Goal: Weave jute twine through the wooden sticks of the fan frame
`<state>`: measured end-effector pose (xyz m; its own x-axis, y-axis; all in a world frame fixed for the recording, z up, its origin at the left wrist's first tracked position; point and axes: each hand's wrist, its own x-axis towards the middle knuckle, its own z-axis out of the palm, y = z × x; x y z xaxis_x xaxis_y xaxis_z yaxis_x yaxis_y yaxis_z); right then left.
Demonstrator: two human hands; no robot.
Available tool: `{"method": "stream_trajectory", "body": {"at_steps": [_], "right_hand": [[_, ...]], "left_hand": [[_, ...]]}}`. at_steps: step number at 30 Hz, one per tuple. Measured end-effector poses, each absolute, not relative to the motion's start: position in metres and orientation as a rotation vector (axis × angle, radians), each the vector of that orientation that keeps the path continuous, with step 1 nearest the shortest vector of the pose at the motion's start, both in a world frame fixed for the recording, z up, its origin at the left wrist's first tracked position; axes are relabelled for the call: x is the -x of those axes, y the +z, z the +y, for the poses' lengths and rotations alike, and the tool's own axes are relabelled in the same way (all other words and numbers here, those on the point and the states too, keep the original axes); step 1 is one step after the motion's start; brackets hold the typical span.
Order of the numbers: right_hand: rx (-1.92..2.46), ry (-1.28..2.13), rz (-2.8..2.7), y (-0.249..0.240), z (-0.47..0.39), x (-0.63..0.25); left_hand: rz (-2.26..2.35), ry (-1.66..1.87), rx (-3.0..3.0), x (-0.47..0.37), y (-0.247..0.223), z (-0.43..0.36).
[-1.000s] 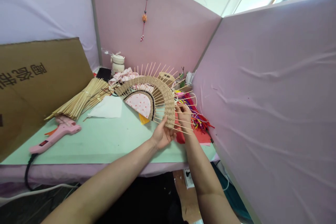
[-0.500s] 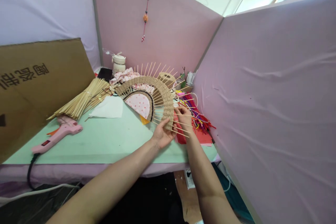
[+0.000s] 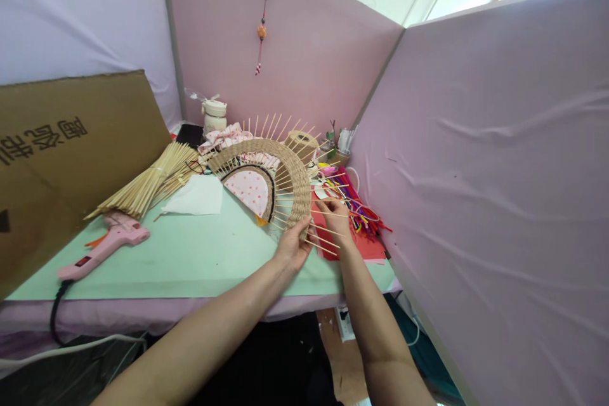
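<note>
A half-round woven fan (image 3: 299, 181), its straw band threaded over thin bamboo sticks that fan outward, is raised at a tilt over the table. At its centre is a half-circle of dotted pink cloth (image 3: 248, 191) edged in straw and black. My left hand (image 3: 292, 246) grips the band's lower right end, thumb on the near face and fingers behind. Just right of the band, my right hand (image 3: 335, 216) is closed in a pinch among the stick ends. What lies between its fingertips is too small to make out.
On the green tabletop (image 3: 190, 260) lie a pink glue gun (image 3: 104, 250), a bundle of bamboo sticks (image 3: 147, 181) and a white cloth (image 3: 195, 195). Red sheets (image 3: 368, 247) and colourful pipe cleaners (image 3: 359, 206) lie right. Cardboard (image 3: 71, 152) stands left; a bottle (image 3: 215, 115) stands behind.
The fan's right end has shifted slightly left and down with my left hand. My right hand, still pinched, has moved a little lower beside the band.
</note>
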<state>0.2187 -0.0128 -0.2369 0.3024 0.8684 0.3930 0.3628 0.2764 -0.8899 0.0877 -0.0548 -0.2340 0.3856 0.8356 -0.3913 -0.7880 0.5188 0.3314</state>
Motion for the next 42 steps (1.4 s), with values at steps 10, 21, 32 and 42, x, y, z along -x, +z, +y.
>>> {"method": "stream_trajectory", "body": {"at_steps": [10, 21, 32, 42], "right_hand": [[1.38, 0.375, -1.456, -0.228, -0.023, -0.243], [1.408, -0.152, -1.875, -0.168, -0.072, -0.28], [1.315, -0.265, -1.706, -0.16, -0.056, -0.26], [1.345, 0.029, -1.766, -0.135, -0.034, -0.261]], "left_hand": [[0.608, 1.115, -0.056, -0.084, -0.232, -0.056], [0.619, 1.121, -0.066, -0.084, -0.235, -0.054], [0.613, 1.127, -0.082, -0.082, -0.238, -0.056], [0.62, 1.118, -0.096, -0.08, -0.238, -0.056]]}}
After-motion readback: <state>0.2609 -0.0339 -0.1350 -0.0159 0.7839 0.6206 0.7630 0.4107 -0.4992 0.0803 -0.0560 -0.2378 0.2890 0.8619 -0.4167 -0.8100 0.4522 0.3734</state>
